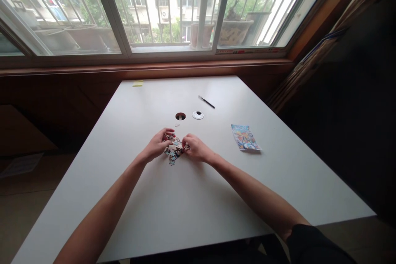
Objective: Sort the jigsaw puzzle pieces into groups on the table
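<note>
pieces (pixel 174 156) of puzzle lie heaped between your hands on the smooth white table (pixel 173 206), no clear long axis, both hands about equally near | your left hand (pixel 157 145) curls at the heap's left, your right hand (pixel 196 147) bunches at its right; cannot tell whether either grips | pieces thin, knobbed, multicoloured; packet (pixel 246 137) printed, rectangular

The left arm (pixel 107 200) and right arm (pixel 253 196) converge forward. The left hand (pixel 157 144) cups; the right hand (pixel 195 147) curls.
</note>
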{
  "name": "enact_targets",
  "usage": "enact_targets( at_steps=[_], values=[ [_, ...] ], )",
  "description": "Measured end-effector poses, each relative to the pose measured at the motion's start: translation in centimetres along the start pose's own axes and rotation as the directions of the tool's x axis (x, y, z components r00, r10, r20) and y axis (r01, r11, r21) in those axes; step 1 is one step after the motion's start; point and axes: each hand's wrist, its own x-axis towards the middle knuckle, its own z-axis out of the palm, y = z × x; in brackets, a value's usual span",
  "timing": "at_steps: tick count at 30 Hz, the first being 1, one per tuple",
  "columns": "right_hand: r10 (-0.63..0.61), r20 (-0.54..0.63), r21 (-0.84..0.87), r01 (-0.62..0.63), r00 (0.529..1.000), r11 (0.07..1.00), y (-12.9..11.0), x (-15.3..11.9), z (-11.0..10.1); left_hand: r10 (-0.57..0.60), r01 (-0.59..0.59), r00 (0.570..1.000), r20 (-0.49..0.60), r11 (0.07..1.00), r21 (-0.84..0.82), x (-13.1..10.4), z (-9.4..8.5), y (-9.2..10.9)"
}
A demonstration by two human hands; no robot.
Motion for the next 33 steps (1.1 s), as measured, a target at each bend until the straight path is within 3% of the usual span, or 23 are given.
enact_targets(
  at_steps=[2,5,11,14,24,29,33],
  values=[
    [-0.016,0.01,0.018,0.016,1.0,1.0,-0.4,0.0,0.0,-0.033,0.033,0.999,0.006,0.999,-0.009,-0.3,-0.9,0.3],
    [-0.06,0.029,0.036,0.059,0.998,0.998,-0.7,-0.3,-0.4,-0.062,0.059,0.998,0.02,0.991,0.12,-1.0,-1.9,0.5],
    [-0.077,0.096,-0.062,0.084,0.992,0.995,-0.7,-1.2,-0.6,0.135,-0.207,0.973,0.187,0.868,0.451,-3.1,-0.7,-1.2],
    [-0.038,0.121,-0.079,0.047,0.992,0.996,-1.2,-1.0,0.4,0.14,-0.232,0.969,0.203,0.795,0.561,-3.5,0.1,-2.3],
    [-0.05,0.128,-0.043,0.056,0.991,0.998,-2.5,0.6,2.0,0.234,-0.303,0.952,0.197,0.811,0.501,-3.9,0.2,-2.3],
    [-0.081,0.15,-0.064,0.092,0.985,0.994,-2.3,0.6,1.7,0.199,-0.251,0.968,0.154,0.785,0.566,-4.5,0.4,-2.2],
    [-0.106,0.169,-0.08,0.121,0.98,0.99,-2.4,0.3,1.3,0.224,-0.276,0.961,0.163,0.77,0.575,-4.8,0.6,-1.6]
  ],
)
